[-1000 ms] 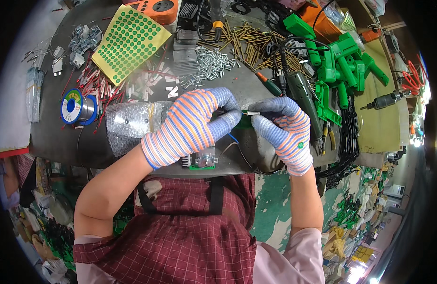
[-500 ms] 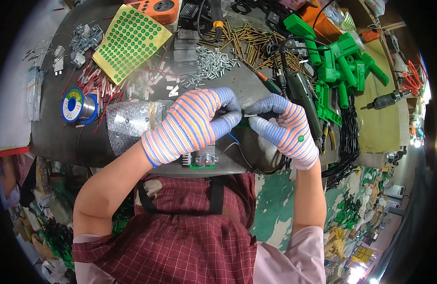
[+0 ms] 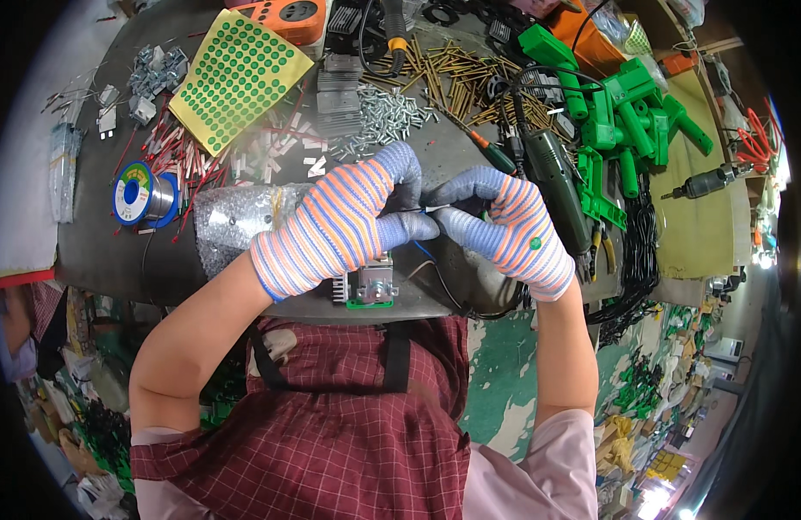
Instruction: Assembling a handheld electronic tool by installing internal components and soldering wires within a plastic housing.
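Both my hands wear striped knit gloves with grey fingertips and meet above the bench. My left hand (image 3: 344, 221) is closed in a pinch on a thin dark strand that looks like a wire. Against its fingertips, my right hand (image 3: 509, 230) pinches a small, thin white piece (image 3: 432, 209), mostly hidden by the fingers. A green round sticker (image 3: 535, 243) is on the back of the right glove. Below the left hand lies a metal assembly with a green base (image 3: 374, 288), partly covered. A blue wire (image 3: 425, 251) runs beside it.
Bubble wrap (image 3: 236, 227) and a solder spool (image 3: 145, 196) lie left. Beyond are a green-dot sticker sheet (image 3: 236, 82), screws (image 3: 387, 117) and brass-coloured rods (image 3: 452, 74). A screwdriver (image 3: 494, 152), a dark power tool (image 3: 556, 182) and green plastic housings (image 3: 626, 121) lie right.
My right hand has shifted left with the white piece, and the fingertips of both hands now touch. My left hand has moved slightly left, its thumb now lower.
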`<action>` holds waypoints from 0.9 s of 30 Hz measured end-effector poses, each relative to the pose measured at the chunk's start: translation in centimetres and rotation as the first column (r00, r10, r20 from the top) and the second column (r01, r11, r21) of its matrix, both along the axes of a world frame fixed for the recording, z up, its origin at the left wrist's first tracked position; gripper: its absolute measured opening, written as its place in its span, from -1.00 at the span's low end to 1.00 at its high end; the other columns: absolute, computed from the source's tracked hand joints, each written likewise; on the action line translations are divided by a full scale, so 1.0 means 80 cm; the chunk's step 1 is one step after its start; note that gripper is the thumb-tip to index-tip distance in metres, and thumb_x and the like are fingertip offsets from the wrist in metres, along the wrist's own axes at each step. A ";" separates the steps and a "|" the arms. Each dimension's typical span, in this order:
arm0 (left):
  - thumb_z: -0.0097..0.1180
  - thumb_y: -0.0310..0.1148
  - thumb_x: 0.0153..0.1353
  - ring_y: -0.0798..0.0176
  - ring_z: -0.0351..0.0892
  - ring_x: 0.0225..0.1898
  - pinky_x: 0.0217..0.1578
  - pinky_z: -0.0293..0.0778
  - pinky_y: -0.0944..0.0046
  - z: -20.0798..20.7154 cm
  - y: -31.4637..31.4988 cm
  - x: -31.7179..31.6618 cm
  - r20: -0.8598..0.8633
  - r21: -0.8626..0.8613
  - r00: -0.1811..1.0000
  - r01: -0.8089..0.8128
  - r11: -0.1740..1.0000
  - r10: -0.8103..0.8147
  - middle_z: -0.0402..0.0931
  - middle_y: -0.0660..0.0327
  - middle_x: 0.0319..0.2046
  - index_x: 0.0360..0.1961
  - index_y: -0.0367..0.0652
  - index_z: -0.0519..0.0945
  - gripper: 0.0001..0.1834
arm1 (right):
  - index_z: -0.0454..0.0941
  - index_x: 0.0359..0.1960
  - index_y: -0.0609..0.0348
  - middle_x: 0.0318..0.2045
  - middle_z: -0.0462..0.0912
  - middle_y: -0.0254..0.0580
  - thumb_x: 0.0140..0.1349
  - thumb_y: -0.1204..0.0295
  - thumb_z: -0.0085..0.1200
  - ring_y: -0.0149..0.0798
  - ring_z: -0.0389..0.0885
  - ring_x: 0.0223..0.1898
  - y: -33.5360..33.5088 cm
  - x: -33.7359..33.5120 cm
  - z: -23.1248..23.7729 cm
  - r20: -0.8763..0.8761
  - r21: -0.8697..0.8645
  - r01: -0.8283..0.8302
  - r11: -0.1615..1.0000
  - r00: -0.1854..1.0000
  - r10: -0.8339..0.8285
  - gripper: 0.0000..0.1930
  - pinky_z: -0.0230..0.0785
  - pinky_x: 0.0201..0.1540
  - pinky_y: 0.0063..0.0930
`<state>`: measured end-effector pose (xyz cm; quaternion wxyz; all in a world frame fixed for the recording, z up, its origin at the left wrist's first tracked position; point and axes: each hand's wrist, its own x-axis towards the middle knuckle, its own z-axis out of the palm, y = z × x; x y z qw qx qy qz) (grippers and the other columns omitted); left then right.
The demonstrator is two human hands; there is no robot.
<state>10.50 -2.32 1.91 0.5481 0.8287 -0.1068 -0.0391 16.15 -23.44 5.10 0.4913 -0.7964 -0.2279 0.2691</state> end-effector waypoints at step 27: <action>0.25 -0.28 0.20 0.23 0.61 -0.32 -0.24 0.48 0.22 0.015 0.011 -0.009 -0.087 -0.152 0.996 0.007 0.988 -0.021 0.60 0.17 -0.43 -0.25 -0.22 0.63 -0.77 | 0.53 -0.34 0.19 -0.41 0.59 -0.12 0.06 0.54 0.26 0.04 0.56 -0.35 0.014 -0.018 -0.017 0.718 0.020 -0.040 0.999 0.696 0.014 -0.84 0.42 -0.30 -0.19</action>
